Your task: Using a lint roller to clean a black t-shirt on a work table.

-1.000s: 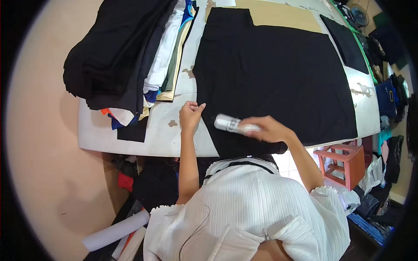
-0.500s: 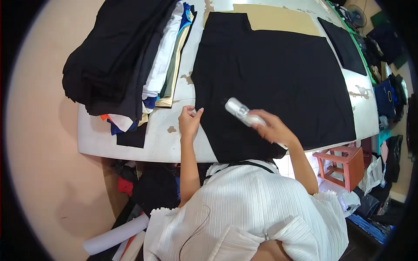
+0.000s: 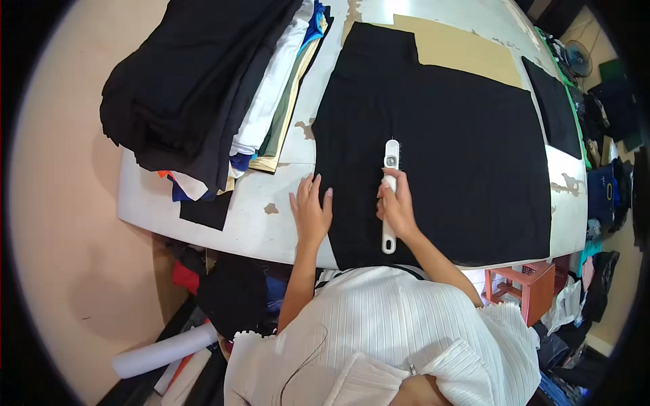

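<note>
One white brush [image 3: 392,157] in curled right hand [image 3: 398,206] — empty left hand [image 3: 311,215] open at black fabric's [image 3: 467,149] edge

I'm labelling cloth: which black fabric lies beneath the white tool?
The large middle piece, spread flat; the black-topped stack sits left, the small black piece far right.

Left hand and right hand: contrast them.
The left hand is empty; the right hand grips a white tool. The left hand's fingers are extended, the right hand's curled. The left hand is at the black cloth's left edge, the right hand farther in. Both are bare.
</note>
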Available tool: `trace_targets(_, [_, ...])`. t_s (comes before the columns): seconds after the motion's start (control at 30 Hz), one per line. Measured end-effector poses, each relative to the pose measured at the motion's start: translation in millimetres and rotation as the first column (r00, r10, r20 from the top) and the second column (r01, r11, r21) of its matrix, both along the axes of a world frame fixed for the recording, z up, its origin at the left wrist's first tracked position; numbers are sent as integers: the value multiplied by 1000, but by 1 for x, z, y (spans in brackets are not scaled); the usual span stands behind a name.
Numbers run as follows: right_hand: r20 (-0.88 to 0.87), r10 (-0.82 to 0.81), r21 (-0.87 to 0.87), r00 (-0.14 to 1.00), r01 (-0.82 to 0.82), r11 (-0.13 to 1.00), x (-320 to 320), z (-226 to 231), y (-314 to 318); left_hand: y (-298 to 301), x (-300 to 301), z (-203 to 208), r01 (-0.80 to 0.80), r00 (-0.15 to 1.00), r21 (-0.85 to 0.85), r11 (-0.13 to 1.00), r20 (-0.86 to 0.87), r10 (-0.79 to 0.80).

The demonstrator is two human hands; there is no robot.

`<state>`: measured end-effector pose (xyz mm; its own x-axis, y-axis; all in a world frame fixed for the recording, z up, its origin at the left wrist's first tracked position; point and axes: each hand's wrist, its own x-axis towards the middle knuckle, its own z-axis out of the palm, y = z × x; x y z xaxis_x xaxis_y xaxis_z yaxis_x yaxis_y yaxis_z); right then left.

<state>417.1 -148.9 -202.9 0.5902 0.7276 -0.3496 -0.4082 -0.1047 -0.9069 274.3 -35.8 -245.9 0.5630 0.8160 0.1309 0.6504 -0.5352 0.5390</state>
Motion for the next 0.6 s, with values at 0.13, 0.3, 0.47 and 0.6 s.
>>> trace_targets(0.13, [60, 32, -39, 998, -30, 999, -24, -4, 23, 15, 5, 5, -100, 995, 152, 983, 29, 97])
trace_targets(0.3, [-169, 332, 146, 928, -310, 939, -44, -7, 59, 30, 2, 4, -134, 989, -144, 981, 48, 142])
trace_targets(0.47, [-157, 85, 178, 984, -57, 982, -27, -4, 62, 29, -1, -7, -143, 981, -38, 989, 125, 146])
trace_targets(0.6, [-95, 110, 87, 989, -101, 991, -31, -6, 61, 26, 2, -13, -153, 976, 88, 984, 170, 137])
